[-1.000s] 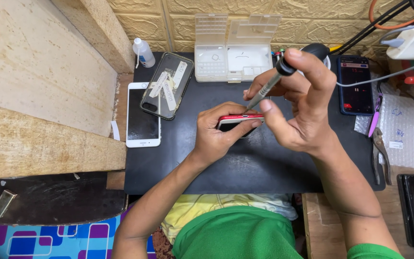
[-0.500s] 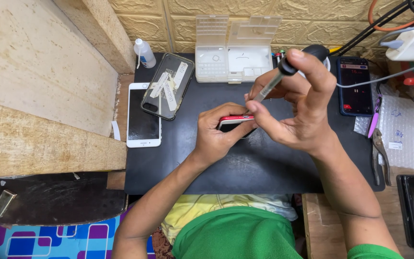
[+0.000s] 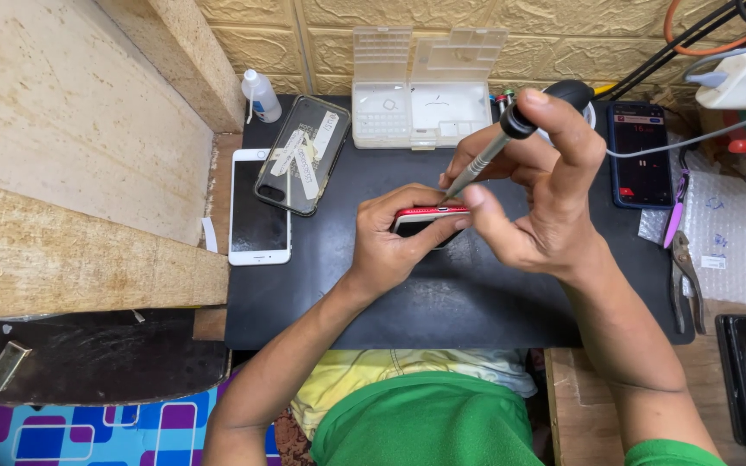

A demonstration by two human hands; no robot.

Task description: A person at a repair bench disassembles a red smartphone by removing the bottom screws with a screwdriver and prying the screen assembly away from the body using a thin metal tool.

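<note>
Your left hand [image 3: 390, 246] is closed around a red phone [image 3: 429, 213], fingers curled over its near side and thumb along its top, so only a red edge strip shows. The phone sits near the middle of the black mat [image 3: 442, 302], raised on edge, its long axis running left to right across the mat, the exposed edge facing away from you toward the wall.

Your right hand [image 3: 537, 203] is wrapped around a slim grey screwdriver [image 3: 481, 162], pinched between thumb and fingers, with your index fingertip pressed on its black cap. The screwdriver tilts: cap up and to the right, tip down and to the left, meeting the phone's red edge near its middle.

At the mat's far edge stands an open clear parts box [image 3: 420, 95]. On the mat's left part lies a dark phone case [image 3: 302, 155], and just off the left edge a white phone [image 3: 259, 207]. Toward the mat's right edge lies a dark phone [image 3: 641, 155] with a lit screen.
</note>
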